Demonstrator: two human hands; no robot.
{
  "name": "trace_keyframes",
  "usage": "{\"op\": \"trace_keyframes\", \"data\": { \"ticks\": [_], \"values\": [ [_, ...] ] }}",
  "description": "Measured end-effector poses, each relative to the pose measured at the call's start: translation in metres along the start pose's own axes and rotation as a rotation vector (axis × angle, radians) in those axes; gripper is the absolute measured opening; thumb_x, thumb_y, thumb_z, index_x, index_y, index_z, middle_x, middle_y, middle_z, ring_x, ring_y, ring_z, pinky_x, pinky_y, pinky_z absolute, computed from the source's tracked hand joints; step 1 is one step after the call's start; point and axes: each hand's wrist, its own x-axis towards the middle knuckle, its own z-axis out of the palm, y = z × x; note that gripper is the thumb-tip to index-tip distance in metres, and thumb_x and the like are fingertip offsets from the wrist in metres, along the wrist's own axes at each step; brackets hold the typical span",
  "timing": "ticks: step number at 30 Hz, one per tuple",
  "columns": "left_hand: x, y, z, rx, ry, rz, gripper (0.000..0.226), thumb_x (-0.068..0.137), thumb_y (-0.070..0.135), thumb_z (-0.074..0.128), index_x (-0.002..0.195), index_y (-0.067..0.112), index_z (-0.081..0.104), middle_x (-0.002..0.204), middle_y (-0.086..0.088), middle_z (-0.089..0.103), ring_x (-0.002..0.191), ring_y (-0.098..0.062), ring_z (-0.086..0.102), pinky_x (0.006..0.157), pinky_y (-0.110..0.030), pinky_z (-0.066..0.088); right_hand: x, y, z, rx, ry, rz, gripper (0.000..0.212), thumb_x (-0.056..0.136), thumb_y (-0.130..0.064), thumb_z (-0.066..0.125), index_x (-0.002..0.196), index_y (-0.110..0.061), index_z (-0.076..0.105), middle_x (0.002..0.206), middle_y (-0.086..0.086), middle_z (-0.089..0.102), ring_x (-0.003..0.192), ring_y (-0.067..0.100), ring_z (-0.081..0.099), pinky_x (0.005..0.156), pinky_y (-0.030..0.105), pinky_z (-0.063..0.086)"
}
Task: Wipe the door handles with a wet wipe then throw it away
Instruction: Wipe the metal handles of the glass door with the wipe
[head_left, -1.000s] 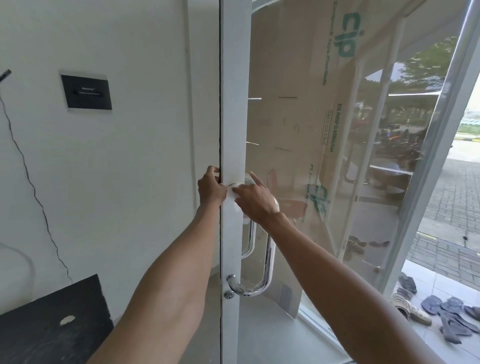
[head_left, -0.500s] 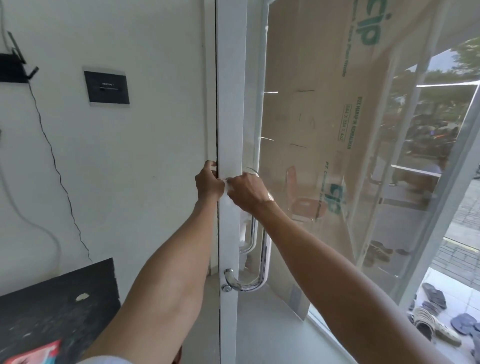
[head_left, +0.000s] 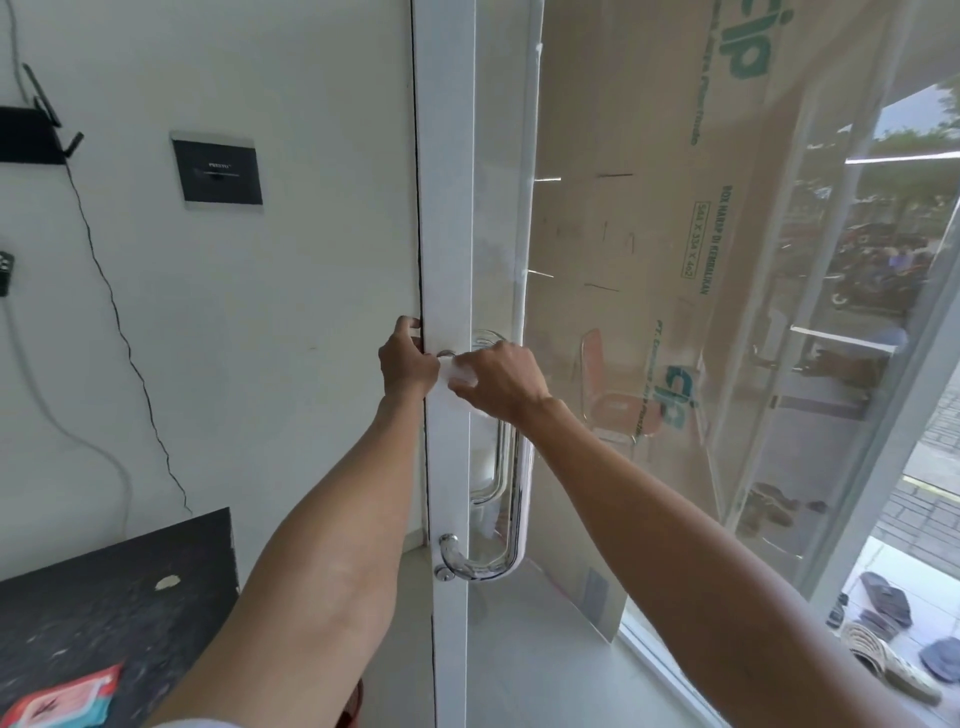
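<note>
From the head view we look down two bare forearms reaching to a white-framed glass door (head_left: 449, 208). The left grip (head_left: 408, 364) is at the door's left edge, its fingers curled round that edge where it meets the white wall (head_left: 260, 312), so it is grasping the door. The right grip (head_left: 498, 382) is just to the right of it, knuckles towards us and fingers bent down over a white wet wipe (head_left: 454, 376), which it holds against the door frame at the top end of the chrome door handle (head_left: 514, 499). The wipe lies between the two grips and touches both. We cannot tell how much of it is wrapped round the handle's top mount, because the right grip covers that spot.

Below the right grip the handle runs down as a bright vertical bar and bends back into the frame at its lower mount. A second chrome handle (head_left: 496, 467) shows through the glass on the far side of the door.

A large sheet of brown cardboard (head_left: 649, 234) with green print leans behind the glass. On the wall to the left are a black plate (head_left: 217, 174), a black router (head_left: 26, 135) and a thin dark cable (head_left: 130, 353). A black worktop (head_left: 104, 597) fills the lower left corner, and a red and teal wipes packet (head_left: 62, 696) lies on it at the picture's bottom edge. Sandals (head_left: 883, 613) lie on the floor outside at the lower right.
</note>
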Motion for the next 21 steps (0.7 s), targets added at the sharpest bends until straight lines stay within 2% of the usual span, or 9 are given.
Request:
{"op": "trace_keyframes", "data": {
  "ticks": [3, 7, 10, 13, 16, 18, 21],
  "values": [
    [-0.002, 0.0, 0.003, -0.023, 0.004, -0.023, 0.04, 0.075, 0.005, 0.067, 0.114, 0.008, 0.058, 0.096, -0.012, 0.072, 0.087, -0.03, 0.066, 0.076, -0.028, 0.051, 0.015, -0.018, 0.003, -0.028, -0.057, 0.051, 0.021, 0.087, -0.026, 0.055, 0.092, -0.015, 0.07, 0.08, 0.013, 0.067, 0.079, 0.035, 0.065, 0.063, 0.034, 0.049],
    [-0.002, 0.0, 0.004, 0.022, -0.005, 0.001, 0.044, 0.077, 0.005, 0.069, 0.119, 0.005, 0.056, 0.102, -0.015, 0.07, 0.091, -0.032, 0.065, 0.078, -0.027, 0.047, 0.004, -0.012, 0.007, -0.031, -0.038, 0.004, 0.025, 0.091, -0.031, 0.058, 0.11, -0.017, 0.066, 0.091, 0.013, 0.069, 0.087, 0.034, 0.065, 0.064, 0.035, 0.043],
    [-0.009, 0.002, 0.008, 0.157, 0.046, 0.109, 0.051, 0.079, 0.006, 0.068, 0.127, 0.004, 0.05, 0.122, -0.022, 0.056, 0.104, -0.039, 0.058, 0.086, -0.039, 0.049, -0.017, 0.007, 0.004, 0.091, 0.038, -0.018, 0.033, 0.089, -0.037, 0.061, 0.121, -0.026, 0.064, 0.098, 0.01, 0.072, 0.095, 0.033, 0.064, 0.074, 0.039, 0.051],
    [-0.02, 0.002, 0.011, 0.351, 0.13, 0.273, 0.052, 0.079, 0.007, 0.068, 0.126, 0.007, 0.047, 0.127, -0.016, 0.049, 0.106, -0.039, 0.056, 0.077, -0.046, 0.053, -0.028, 0.019, -0.002, 0.136, 0.054, 0.0, 0.039, 0.087, -0.044, 0.063, 0.123, -0.029, 0.064, 0.105, 0.008, 0.072, 0.1, 0.03, 0.064, 0.08, 0.039, 0.051],
    [-0.024, 0.001, 0.005, 0.394, 0.113, 0.355, 0.039, 0.079, 0.006, 0.062, 0.117, 0.008, 0.054, 0.12, -0.012, 0.055, 0.098, -0.037, 0.059, 0.069, -0.041, 0.05, -0.023, 0.02, -0.009, 0.073, 0.04, -0.024, 0.035, 0.084, -0.045, 0.064, 0.114, -0.028, 0.069, 0.098, 0.008, 0.072, 0.096, 0.029, 0.064, 0.08, 0.035, 0.048],
    [-0.027, -0.001, -0.001, 0.45, 0.117, 0.454, 0.031, 0.081, 0.002, 0.06, 0.112, 0.007, 0.061, 0.118, -0.012, 0.057, 0.098, -0.034, 0.06, 0.069, -0.04, 0.053, -0.014, 0.012, -0.01, 0.0, 0.021, -0.044, 0.032, 0.083, -0.043, 0.064, 0.108, -0.025, 0.072, 0.093, 0.007, 0.074, 0.091, 0.03, 0.065, 0.085, 0.033, 0.047],
    [-0.036, -0.006, -0.002, 0.489, 0.019, 0.579, 0.031, 0.08, -0.006, 0.057, 0.105, 0.008, 0.067, 0.111, -0.009, 0.062, 0.096, -0.029, 0.062, 0.069, -0.036, 0.053, -0.004, -0.004, -0.004, -0.069, -0.004, -0.042, 0.019, 0.084, -0.029, 0.058, 0.086, -0.018, 0.073, 0.071, 0.008, 0.071, 0.068, 0.031, 0.064, 0.089, 0.038, 0.049]
  ]
}}
